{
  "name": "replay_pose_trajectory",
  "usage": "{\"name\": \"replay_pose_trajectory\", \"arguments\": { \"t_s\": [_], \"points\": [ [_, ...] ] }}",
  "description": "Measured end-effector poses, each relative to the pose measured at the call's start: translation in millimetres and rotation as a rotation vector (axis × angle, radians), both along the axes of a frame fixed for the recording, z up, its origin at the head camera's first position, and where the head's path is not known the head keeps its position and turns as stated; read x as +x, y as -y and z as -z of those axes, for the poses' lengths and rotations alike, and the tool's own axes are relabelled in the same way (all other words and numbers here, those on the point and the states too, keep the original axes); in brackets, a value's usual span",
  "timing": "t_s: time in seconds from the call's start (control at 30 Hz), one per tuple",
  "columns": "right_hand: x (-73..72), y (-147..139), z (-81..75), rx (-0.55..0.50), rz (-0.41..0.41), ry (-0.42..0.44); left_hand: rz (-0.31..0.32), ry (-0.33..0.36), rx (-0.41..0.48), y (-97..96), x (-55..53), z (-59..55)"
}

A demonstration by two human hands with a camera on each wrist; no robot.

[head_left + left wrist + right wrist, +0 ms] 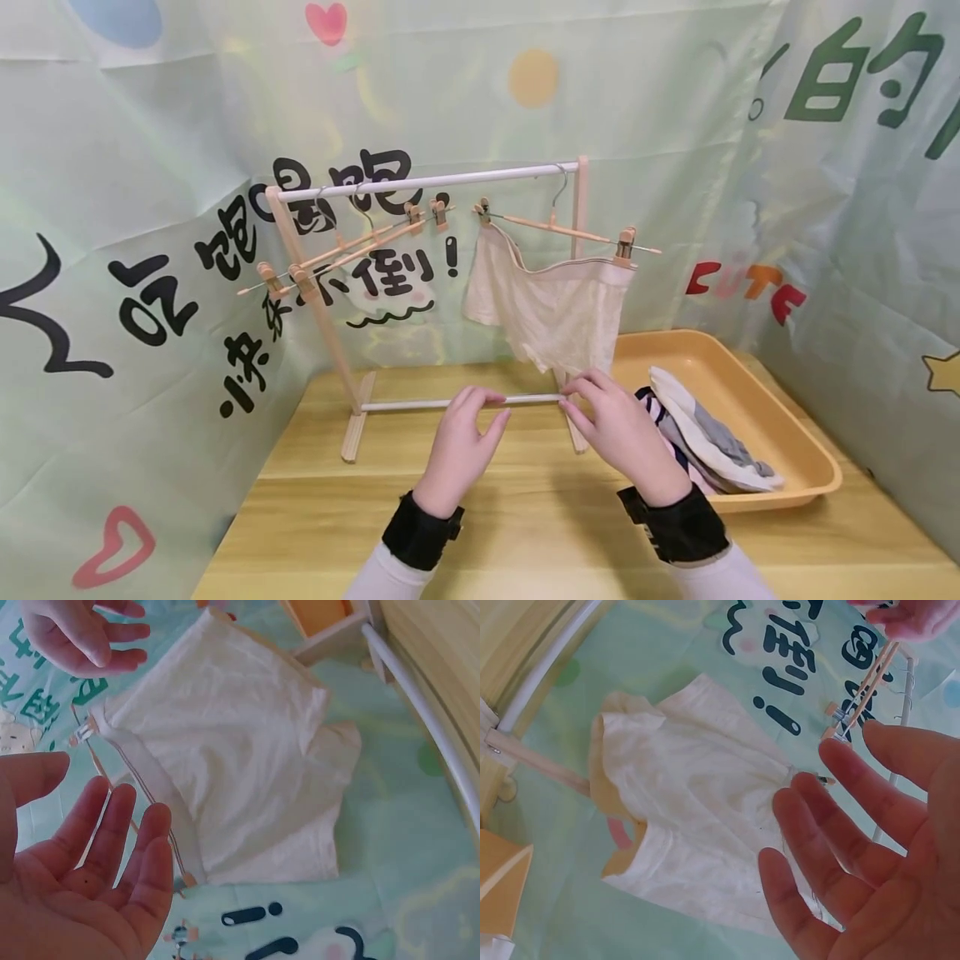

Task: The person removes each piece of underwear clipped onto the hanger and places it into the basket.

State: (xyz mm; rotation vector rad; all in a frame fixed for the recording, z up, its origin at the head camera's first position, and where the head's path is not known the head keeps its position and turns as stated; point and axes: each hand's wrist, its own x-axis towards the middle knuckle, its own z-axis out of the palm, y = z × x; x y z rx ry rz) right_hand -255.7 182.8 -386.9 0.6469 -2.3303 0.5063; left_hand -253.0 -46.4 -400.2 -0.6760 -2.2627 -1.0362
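Two hands (457, 442) (628, 435), fingers loosely spread (holding nothing), near softly wrinkled cream cloth shorts (558, 304).

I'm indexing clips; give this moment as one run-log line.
left hand: empty | right hand: empty | cream shorts: clipped to hanger on rack | other garments: in orange tray

Shorts (555, 304): cream, clipped by both waistband ends to peach-toned hanger (551, 226); waistband sags between, legs hang toward six o'clock. Hooked near rail's (465, 177) three-o'clock end.
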Motion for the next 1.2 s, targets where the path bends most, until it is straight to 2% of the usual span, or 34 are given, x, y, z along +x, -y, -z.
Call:
{"name": "replay_pose_trajectory", "arguments": {
  "t_s": [0.13,0.3,0.43,0.7,0.83,1.07,1.2],
  "points": [
    [-0.3,-2,-0.6,0.014,0.018,0.036,0.012,-0.028,0.004,-11.6,-6.5,-15.2],
    [-0.4,-4,-0.3,0.040,0.031,0.086,0.049,-0.054,0.051,-28.0,-14.8,-45.8],
    [0.9,-5,-0.4,0.056,0.043,0.113,0.079,-0.064,0.087,-45.1,-25.8,-69.0],
    [2.0,-3,3.1,0.070,0.022,0.134,0.094,-0.057,0.029,-77.1,-45.0,-111.5],
    [1.6,-2,5.7,0.093,0.033,0.158,0.090,-0.067,0.003,-87.4,-53.1,-126.4],
    [2.2,0,9.4,0.115,0.032,0.193,0.106,-0.082,-0.055,-100.1,-63.3,-145.2],
    [3.0,2,10.7,0.110,0.012,0.175,0.103,-0.098,-0.090,-108.7,-69.7,-157.3]
  ]
}}
